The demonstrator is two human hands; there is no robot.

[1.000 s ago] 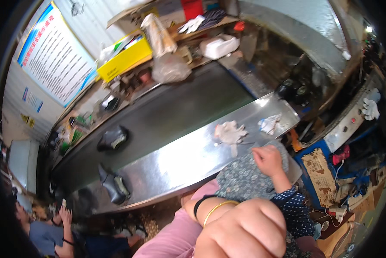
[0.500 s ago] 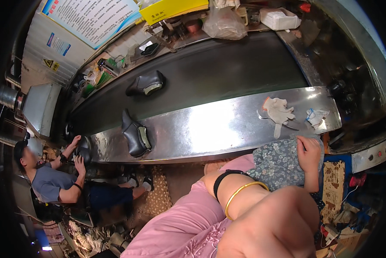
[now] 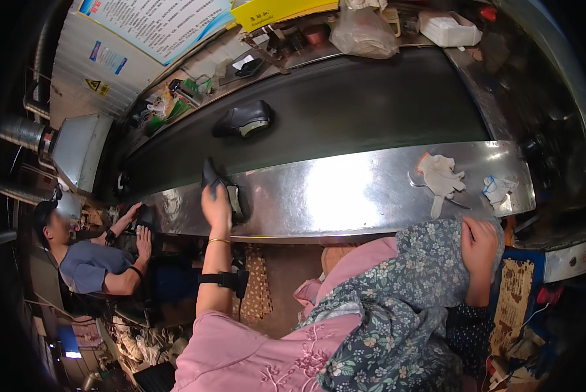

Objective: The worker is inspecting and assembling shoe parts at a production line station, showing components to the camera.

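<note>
My left hand (image 3: 216, 208) reaches out to a black shoe (image 3: 236, 201) on the shiny metal ledge, its fingers closed around the upper. The hand hides much of the shoe; a pale green strip shows on its right side. Farther away, a second black shoe (image 3: 244, 119) with a pale green patch lies on the dark belt (image 3: 371, 104). My right hand (image 3: 479, 245) rests on the floral apron (image 3: 430, 251) over my lap, its fingers curled together, with nothing visible in them.
White work gloves (image 3: 440, 175) lie over a metal tool on the metal ledge (image 3: 280, 202), beside a crumpled white wrapper (image 3: 499, 189). At the left, a co-worker (image 3: 97, 261) sits with both hands at a dark shoe. A plastic bag (image 3: 365, 32) and white box (image 3: 450, 29) stand beyond the belt.
My left arm has swung left and outward from across my body, and its hand has taken hold of the near shoe. The view has shifted slightly; my right hand stays on my lap.
</note>
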